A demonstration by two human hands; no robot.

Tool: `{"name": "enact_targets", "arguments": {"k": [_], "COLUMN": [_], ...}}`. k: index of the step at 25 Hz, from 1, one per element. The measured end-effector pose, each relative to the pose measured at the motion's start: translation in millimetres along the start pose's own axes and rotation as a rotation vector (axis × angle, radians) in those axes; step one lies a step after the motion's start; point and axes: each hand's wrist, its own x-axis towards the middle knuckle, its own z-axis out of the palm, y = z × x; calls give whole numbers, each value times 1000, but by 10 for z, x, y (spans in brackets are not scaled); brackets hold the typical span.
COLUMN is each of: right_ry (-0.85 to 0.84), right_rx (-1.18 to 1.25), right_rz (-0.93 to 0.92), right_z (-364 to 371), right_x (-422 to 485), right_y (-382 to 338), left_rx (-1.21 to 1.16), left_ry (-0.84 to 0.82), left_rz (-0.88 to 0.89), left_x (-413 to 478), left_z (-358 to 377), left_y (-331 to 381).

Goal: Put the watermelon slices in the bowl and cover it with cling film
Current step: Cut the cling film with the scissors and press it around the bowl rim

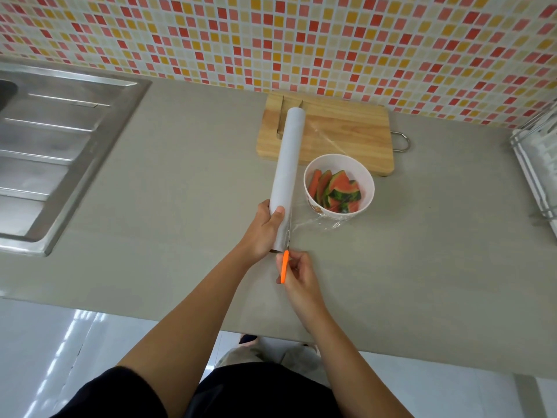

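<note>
My left hand [265, 227] grips the long white cling film roll [286, 173]; my right hand [297, 274] is closed on an orange-handled cutter [284, 266] at the roll's near end. Just beyond my right hand sits the white round bowl [366, 176] of red, green-rinded watermelon slices [337, 191], clear film [316, 224] stretched over it.

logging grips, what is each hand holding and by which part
Left hand grips the cling film roll near its lower end; right hand holds scissors by the orange handle.
</note>
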Motion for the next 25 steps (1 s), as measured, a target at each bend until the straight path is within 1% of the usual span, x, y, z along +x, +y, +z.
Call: {"name": "enact_targets", "arguments": {"k": [5,12,20,25], "right_ry": [-6,6,83,117], "right_rx": [-38,-6,7,17], "right_rz": [-5,-26,-35,-43], "right_z": [-4,19,36,74], "right_x": [102,212,415,528], "right_y": [-73,-87,-149,-206], "left_rx": [6,16,10,-43], "left_ry": [12,-6,-21,-29], "left_rz": [16,-4,-9,-13], "left_x": [7,32,21,10], "left_z": [-21,-75,-99,-125], "left_y": [24,17,-58,-90]}}
